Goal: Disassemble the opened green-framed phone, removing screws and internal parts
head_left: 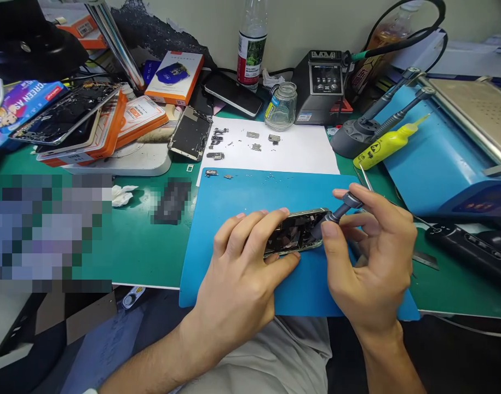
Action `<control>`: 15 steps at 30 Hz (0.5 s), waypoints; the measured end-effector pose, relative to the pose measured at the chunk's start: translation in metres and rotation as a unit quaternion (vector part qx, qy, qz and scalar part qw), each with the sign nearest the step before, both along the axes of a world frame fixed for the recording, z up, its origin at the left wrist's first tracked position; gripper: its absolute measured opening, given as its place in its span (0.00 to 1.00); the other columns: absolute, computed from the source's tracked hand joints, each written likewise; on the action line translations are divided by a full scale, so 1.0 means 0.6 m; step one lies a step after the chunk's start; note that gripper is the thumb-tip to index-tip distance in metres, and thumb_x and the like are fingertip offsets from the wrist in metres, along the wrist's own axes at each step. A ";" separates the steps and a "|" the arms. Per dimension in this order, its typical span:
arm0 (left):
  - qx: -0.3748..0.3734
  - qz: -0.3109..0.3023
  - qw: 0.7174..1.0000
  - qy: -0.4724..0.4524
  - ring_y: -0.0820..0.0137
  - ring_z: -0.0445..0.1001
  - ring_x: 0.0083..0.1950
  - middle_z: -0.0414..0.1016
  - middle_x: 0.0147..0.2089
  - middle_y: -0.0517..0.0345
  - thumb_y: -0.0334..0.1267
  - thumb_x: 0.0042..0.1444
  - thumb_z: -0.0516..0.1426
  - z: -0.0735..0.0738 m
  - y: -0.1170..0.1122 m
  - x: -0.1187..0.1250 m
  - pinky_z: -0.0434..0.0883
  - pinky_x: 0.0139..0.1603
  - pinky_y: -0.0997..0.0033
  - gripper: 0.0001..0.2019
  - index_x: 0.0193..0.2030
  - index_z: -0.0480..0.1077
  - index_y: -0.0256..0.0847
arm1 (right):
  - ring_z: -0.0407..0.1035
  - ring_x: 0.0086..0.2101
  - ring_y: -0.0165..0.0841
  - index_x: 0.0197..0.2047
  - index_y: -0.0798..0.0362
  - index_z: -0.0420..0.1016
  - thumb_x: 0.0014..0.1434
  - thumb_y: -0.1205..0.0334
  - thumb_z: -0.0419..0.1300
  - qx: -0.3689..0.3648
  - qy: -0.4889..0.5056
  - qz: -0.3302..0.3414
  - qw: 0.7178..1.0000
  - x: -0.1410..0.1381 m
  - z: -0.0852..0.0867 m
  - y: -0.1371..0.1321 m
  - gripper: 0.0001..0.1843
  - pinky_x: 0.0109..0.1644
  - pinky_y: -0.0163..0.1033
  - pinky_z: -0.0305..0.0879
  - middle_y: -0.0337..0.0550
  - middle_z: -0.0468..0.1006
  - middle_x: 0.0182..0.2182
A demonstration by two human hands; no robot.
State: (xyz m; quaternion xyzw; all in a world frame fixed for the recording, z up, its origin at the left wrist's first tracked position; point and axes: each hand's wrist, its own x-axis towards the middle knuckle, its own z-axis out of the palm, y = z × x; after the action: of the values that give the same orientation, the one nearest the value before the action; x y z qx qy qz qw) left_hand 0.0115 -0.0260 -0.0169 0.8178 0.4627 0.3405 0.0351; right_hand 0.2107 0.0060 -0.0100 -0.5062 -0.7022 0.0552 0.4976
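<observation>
My left hand grips an opened smartphone by its long edges, its inner parts facing up, just above a blue mat. A dark grey screwdriver is pinched in my right hand, with the forefinger at its cap. It slants down into the right end of the phone; its tip is hard to make out. Tweezers show partly behind my right hand. On white paper beyond the mat lie several small metal plates and connector parts.
Orange boxes with a dismantled phone on top are stacked at left. A removed screen, a glass jar and a soldering station stand behind the paper. A yellow squeeze bottle leans at right, near a black tool.
</observation>
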 end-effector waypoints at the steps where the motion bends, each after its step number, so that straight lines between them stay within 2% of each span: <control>1: -0.002 -0.001 1.000 0.000 0.59 0.62 0.81 0.69 0.80 0.51 0.25 0.71 0.62 0.000 0.000 0.000 0.55 0.85 0.48 0.19 0.57 0.85 0.55 | 0.77 0.46 0.42 0.77 0.36 0.70 0.77 0.62 0.62 0.000 0.005 -0.002 1.000 0.000 -0.001 -0.001 0.29 0.41 0.48 0.76 0.50 0.78 0.66; 3: -0.005 -0.003 1.000 0.001 0.59 0.62 0.81 0.69 0.80 0.51 0.26 0.71 0.64 0.000 0.000 -0.001 0.54 0.86 0.49 0.18 0.58 0.85 0.55 | 0.78 0.49 0.44 0.77 0.37 0.71 0.78 0.62 0.58 0.008 0.011 -0.002 1.000 0.000 -0.003 -0.002 0.27 0.40 0.49 0.77 0.50 0.79 0.64; 4: -0.007 -0.003 1.000 0.002 0.59 0.62 0.81 0.69 0.81 0.51 0.28 0.71 0.65 0.001 0.000 0.000 0.53 0.86 0.49 0.17 0.58 0.84 0.54 | 0.79 0.49 0.44 0.77 0.37 0.71 0.78 0.61 0.59 0.013 0.008 -0.004 1.000 0.000 -0.004 -0.003 0.28 0.40 0.49 0.77 0.50 0.79 0.63; 7: -0.003 0.006 1.000 0.000 0.57 0.63 0.81 0.70 0.80 0.49 0.35 0.74 0.65 0.002 0.001 0.003 0.53 0.86 0.49 0.11 0.59 0.84 0.51 | 0.81 0.44 0.42 0.77 0.38 0.70 0.72 0.63 0.69 0.021 -0.003 -0.017 1.000 -0.003 -0.005 -0.007 0.34 0.38 0.47 0.80 0.50 0.83 0.59; 10: 0.009 0.016 1.000 -0.003 0.57 0.66 0.79 0.73 0.78 0.49 0.40 0.76 0.65 0.003 0.003 0.007 0.54 0.86 0.50 0.07 0.56 0.84 0.50 | 0.81 0.38 0.37 0.75 0.39 0.72 0.72 0.66 0.69 0.014 0.076 -0.021 0.997 -0.007 -0.002 -0.011 0.32 0.33 0.42 0.79 0.47 0.85 0.51; 13: 0.026 0.017 1.000 0.003 0.58 0.67 0.78 0.75 0.76 0.50 0.44 0.77 0.65 0.001 0.006 0.008 0.54 0.85 0.52 0.06 0.54 0.85 0.50 | 0.77 0.30 0.32 0.75 0.38 0.73 0.73 0.68 0.68 0.002 0.145 0.032 0.989 -0.006 0.005 -0.011 0.31 0.22 0.36 0.73 0.42 0.85 0.45; 15: 0.031 0.015 0.999 0.003 0.59 0.67 0.78 0.75 0.77 0.50 0.44 0.77 0.66 -0.001 0.007 0.007 0.54 0.85 0.52 0.06 0.54 0.85 0.51 | 0.76 0.28 0.32 0.74 0.38 0.73 0.72 0.70 0.68 -0.011 0.149 0.083 0.985 -0.004 0.008 -0.010 0.31 0.21 0.36 0.74 0.40 0.85 0.44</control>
State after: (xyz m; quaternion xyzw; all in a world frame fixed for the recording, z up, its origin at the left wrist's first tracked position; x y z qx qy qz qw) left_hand 0.0157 -0.0219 -0.0175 0.8123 0.4645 0.3527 0.0034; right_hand 0.2086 0.0001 -0.0052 -0.4378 -0.6590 0.1790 0.5848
